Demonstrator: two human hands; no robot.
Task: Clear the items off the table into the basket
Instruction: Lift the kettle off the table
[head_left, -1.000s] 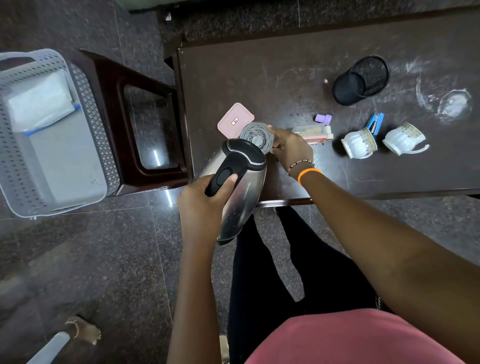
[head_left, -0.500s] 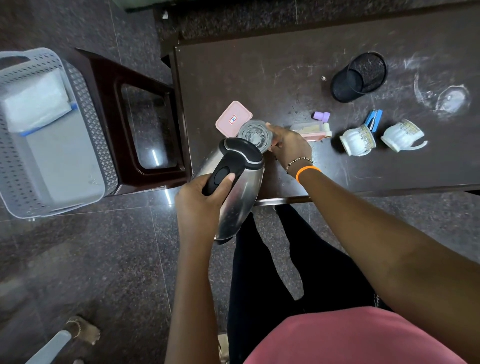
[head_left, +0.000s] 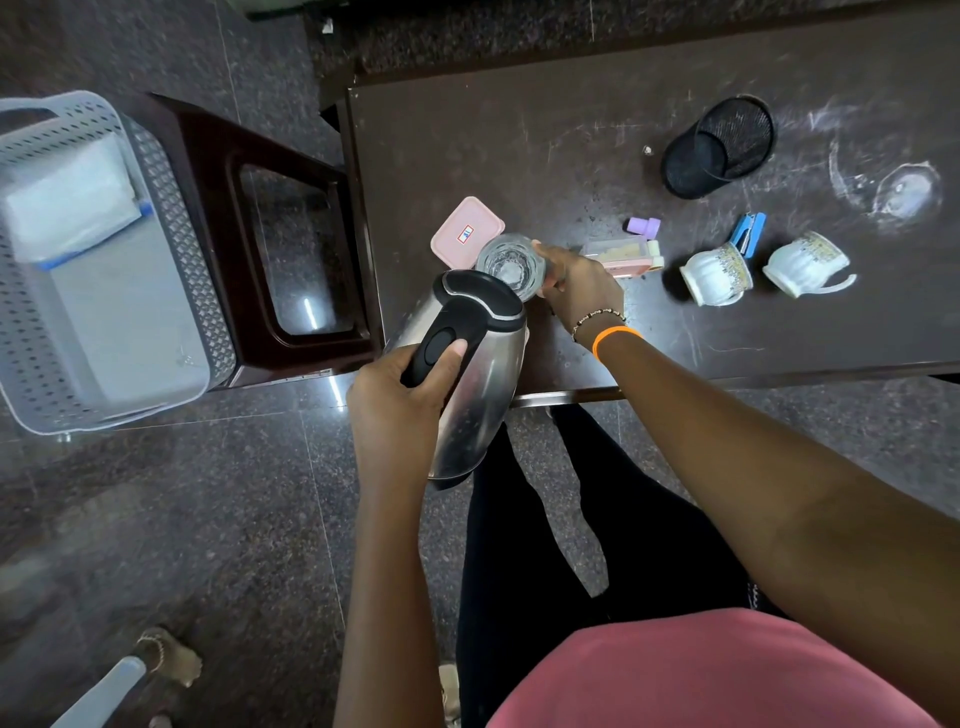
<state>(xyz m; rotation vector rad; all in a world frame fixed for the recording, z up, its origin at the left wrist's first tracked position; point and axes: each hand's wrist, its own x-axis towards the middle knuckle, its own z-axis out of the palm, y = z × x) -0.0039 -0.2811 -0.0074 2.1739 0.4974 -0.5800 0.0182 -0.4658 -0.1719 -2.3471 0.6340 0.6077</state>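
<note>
- Stainless steel kettle (head_left: 470, 395) gripped by left hand (head_left: 400, 410) round its black handle, thumb on top; kettle tilted, held in the air over the near left corner of the table (head_left: 545, 156).
- Right hand (head_left: 582, 286) curled round a clear drinking glass (head_left: 511, 265), just beyond the kettle lid; can't tell if the glass base is touching the tabletop.
- Pink lidded box (head_left: 465, 228) flat on the table, just left of and behind the glass.
- Second pink-and-clear box (head_left: 631, 254) partly hidden behind the right hand.
- Small purple item (head_left: 643, 225) just beyond that box; too small to identify.
- Two white patterned cups on their sides: cup one (head_left: 717, 275), cup two (head_left: 805, 262) to its right, near each other but apart.
- Blue stapler (head_left: 748, 234) between and just behind the cups.
- Black mesh pen holder (head_left: 719, 148) lying on its side, far part of the table.
- Grey perforated plastic basket (head_left: 171, 218) on a dark stool (head_left: 249, 145) left of the table, well apart from both hands; holds a white packet (head_left: 67, 202) at its far end.
</note>
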